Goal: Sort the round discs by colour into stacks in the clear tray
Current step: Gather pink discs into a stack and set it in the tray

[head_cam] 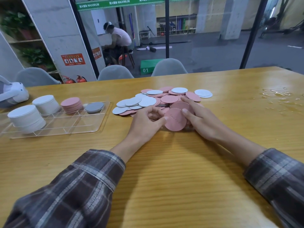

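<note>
A pink disc (175, 119) stands tilted on its edge at the near side of the loose pile (158, 100), its face turned up toward the camera, with at least one more pink disc tucked close behind it. Both hands pinch it. The left hand (144, 124) has its fingers curled and its thumb tip pressed to the disc's left edge. The right hand (202, 119) lays its thumb on the upper right edge, while its other fingers reach behind into the pile. The pile is a spread of pink and white discs overlapping on the table (164, 170), just beyond the hands. To the left, apart from the pile, lies the clear tray (69, 128), divided into compartments. It holds a tall white stack (26, 117) at its near left, a second white stack (46, 104) behind that, then a shorter pink stack (71, 104) and a low grey stack (95, 106) along the far row. Plaid sleeves (79, 186) cover both forearms. Spilled water (279, 94) glistens on the table's far right. Grey chairs (115, 72) stand across the table before a glass wall.
</note>
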Motion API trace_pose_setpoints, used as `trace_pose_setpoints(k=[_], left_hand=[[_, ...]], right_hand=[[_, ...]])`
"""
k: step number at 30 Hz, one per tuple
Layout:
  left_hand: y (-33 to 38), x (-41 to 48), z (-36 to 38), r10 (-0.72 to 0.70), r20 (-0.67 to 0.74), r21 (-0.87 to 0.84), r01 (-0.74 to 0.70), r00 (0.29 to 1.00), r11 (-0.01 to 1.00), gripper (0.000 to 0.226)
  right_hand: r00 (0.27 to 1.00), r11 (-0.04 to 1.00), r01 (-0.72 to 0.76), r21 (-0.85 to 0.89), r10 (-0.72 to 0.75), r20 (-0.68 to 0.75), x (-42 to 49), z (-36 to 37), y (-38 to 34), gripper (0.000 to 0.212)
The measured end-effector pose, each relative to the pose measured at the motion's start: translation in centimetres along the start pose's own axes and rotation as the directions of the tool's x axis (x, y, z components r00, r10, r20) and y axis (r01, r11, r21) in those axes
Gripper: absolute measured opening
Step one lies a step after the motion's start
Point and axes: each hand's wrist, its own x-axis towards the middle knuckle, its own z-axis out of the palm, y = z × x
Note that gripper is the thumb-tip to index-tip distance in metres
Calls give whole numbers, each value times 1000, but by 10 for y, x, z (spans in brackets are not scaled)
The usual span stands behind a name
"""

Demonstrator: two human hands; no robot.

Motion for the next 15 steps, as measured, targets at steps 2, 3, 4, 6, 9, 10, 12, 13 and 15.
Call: trace_pose_setpoints(k=[2, 3, 4, 6, 9, 10, 12, 13, 15], left_hand=[[2, -1, 1, -9, -5, -8, 9, 1000, 1000, 17], [3, -2, 2, -15, -5, -13, 15, 1000, 1000, 19], [4, -2, 2, -23, -2, -20, 23, 1000, 1000, 20], [3, -2, 4, -41, 2, -35, 42, 999, 999, 20], [5, -3, 5, -54, 2, -58, 54, 999, 997, 20], [6, -3, 5, -55, 1, -71, 55, 998, 996, 20], [5, -3, 6, -37, -18, -64, 36, 999, 997, 20], [4, -2, 6, 0, -41, -12, -1, 999, 1000, 22], [2, -1, 6, 92, -48, 117, -86, 995, 989, 32]], right_hand=[[1000, 1000, 4, 3, -4, 9, 0, 0, 0, 48], [1000, 1000, 7, 2, -7, 12, 0, 0, 1, 48], [1000, 1000, 13, -2, -13, 13, 0, 1, 1, 49], [999, 999, 30, -34, -29, 24, 0, 1, -1, 51], [996, 991, 79, -104, -75, 45, -1, 2, -4, 57], [994, 986, 104, -127, -98, 48, -1, 2, -4, 59], [991, 979, 133, -155, -126, 50, -1, 2, -2, 60], [990, 978, 136, -161, -130, 48, -1, 2, -2, 59], [990, 977, 141, -161, -137, 35, 0, 3, -2, 57]])
